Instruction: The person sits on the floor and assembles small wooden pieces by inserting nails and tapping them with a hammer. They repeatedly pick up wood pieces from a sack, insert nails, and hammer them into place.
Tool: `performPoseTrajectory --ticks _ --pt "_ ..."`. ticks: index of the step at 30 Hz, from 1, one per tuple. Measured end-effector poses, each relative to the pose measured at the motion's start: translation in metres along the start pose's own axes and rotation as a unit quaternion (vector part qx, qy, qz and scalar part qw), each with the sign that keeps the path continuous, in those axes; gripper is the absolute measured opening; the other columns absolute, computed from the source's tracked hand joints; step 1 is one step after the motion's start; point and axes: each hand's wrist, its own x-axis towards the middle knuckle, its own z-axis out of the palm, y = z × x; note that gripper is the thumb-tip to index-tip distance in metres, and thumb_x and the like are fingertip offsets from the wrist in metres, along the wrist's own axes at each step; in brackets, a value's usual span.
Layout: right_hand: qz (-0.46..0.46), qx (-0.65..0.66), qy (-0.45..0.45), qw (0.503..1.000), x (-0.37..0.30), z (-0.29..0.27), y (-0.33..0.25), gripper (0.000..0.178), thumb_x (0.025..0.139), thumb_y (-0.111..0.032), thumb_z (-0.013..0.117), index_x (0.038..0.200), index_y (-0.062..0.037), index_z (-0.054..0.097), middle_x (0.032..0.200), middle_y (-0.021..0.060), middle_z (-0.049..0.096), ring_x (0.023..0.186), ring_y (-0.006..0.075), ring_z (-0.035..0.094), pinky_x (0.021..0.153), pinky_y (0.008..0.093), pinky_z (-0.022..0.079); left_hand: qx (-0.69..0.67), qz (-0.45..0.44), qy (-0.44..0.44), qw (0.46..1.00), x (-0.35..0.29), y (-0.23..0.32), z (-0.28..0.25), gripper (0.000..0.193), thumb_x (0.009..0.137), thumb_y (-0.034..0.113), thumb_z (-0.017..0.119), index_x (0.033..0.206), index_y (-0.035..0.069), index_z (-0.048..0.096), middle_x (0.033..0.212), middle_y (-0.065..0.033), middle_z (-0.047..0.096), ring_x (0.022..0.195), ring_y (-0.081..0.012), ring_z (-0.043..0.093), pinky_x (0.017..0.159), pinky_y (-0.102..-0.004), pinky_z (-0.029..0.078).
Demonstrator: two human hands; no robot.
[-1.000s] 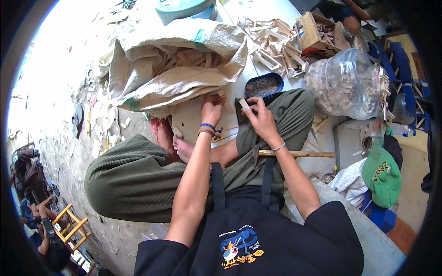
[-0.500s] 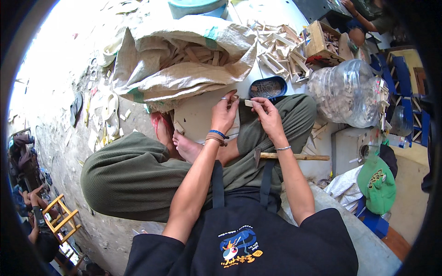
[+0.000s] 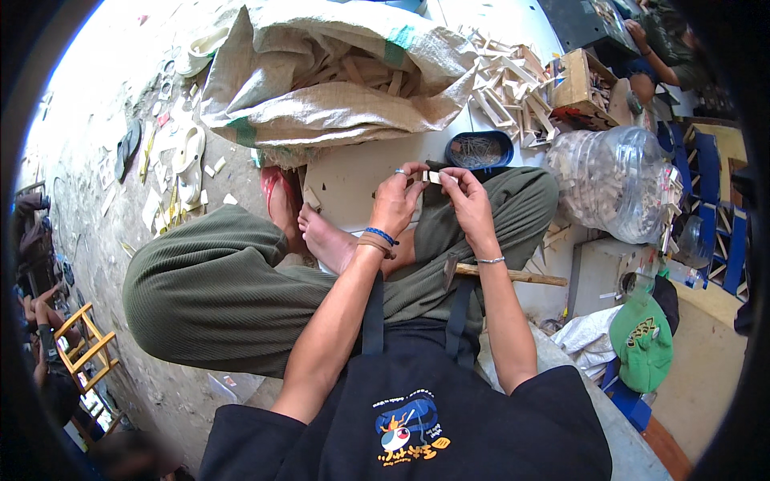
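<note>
My left hand (image 3: 395,202) pinches a small pale wood piece (image 3: 434,176) at the fingertips, above my bent right leg. From the other side my right hand (image 3: 468,205) grips a short wood piece too. The two pieces meet or nearly touch; fingers partly hide where they join. Across my lap, under my right forearm, lies a hammer (image 3: 529,278) with a wooden handle and a dark head. Just beyond my right hand stands a dark blue oval tub (image 3: 480,166) of nails. A woven sack (image 3: 321,128) of wood offcuts lies open beyond my hands.
Small wooden frames (image 3: 513,88) pile up behind the tub. A wooden box (image 3: 572,96) and a big clear plastic jar (image 3: 609,180) of wood bits stand to the right, with a green cap (image 3: 642,333) nearer. Sandals (image 3: 189,156) and scraps litter the left floor. Another person's arm (image 3: 651,52) shows far right.
My hands have come together, bringing the two wood pieces end to end. The whole view has shifted a little; the hammer stays on my lap.
</note>
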Motion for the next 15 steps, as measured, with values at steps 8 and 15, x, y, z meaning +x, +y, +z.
performPoseTrajectory --ticks 8,15 --pt "0.011 -0.017 -0.007 1.0 -0.0003 0.0066 -0.0054 0.023 0.103 -0.022 0.07 0.113 -0.0007 0.07 0.093 -0.0018 0.069 0.084 0.0044 0.058 0.076 0.0216 0.048 0.025 0.009 -0.009 1.0 -0.0024 0.003 -0.0019 0.028 0.1 0.005 0.066 0.128 0.004 0.065 0.118 -0.0154 0.075 0.112 -0.0271 0.074 0.092 -0.0371 0.059" --pt "-0.023 -0.044 -0.025 0.998 0.0033 0.0062 -0.0017 0.027 0.104 -0.028 0.069 0.118 -0.0056 0.072 0.088 -0.0069 0.064 0.072 0.0006 0.048 0.062 0.0187 0.036 0.049 0.031 -0.001 0.998 -0.0017 -0.0009 -0.003 0.028 0.099 0.006 0.067 0.127 0.005 0.066 0.114 -0.0164 0.076 0.109 -0.0273 0.075 0.092 -0.0374 0.059"
